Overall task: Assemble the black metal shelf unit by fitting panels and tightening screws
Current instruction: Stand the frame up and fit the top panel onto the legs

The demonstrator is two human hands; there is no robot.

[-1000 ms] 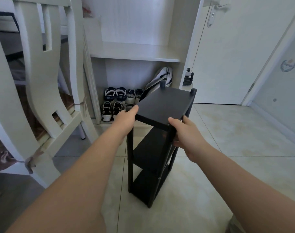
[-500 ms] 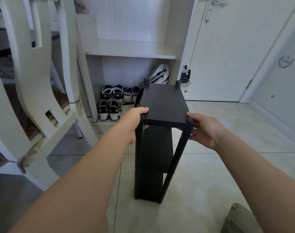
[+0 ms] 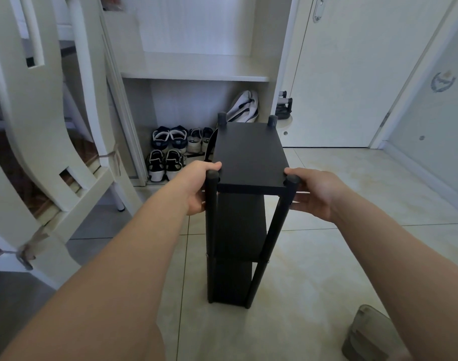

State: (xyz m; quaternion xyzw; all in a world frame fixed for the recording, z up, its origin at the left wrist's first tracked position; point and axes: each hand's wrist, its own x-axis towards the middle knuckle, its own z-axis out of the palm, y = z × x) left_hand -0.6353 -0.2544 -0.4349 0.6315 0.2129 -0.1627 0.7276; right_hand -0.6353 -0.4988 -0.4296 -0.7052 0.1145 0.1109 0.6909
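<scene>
A narrow black shelf unit (image 3: 248, 152) stands upright on the tiled floor, with three dark panels between four round black posts. My left hand (image 3: 198, 186) grips the top of the near left post, thumb lying on the top panel's edge. My right hand (image 3: 315, 192) grips the near right post just under the top panel, thumb by the post's cap. The two far posts poke up above the top panel.
A white chair (image 3: 53, 131) stands close on the left. Behind the shelf is a white cabinet (image 3: 196, 74) with several shoes (image 3: 170, 152) on its floor. A white door (image 3: 353, 74) is at the right. A grey slipper (image 3: 368, 334) lies bottom right.
The shelf unit has been turned from a skewed angle to face me squarely and now stands straight. My hands shifted to the two near posts, and the view moved in closer.
</scene>
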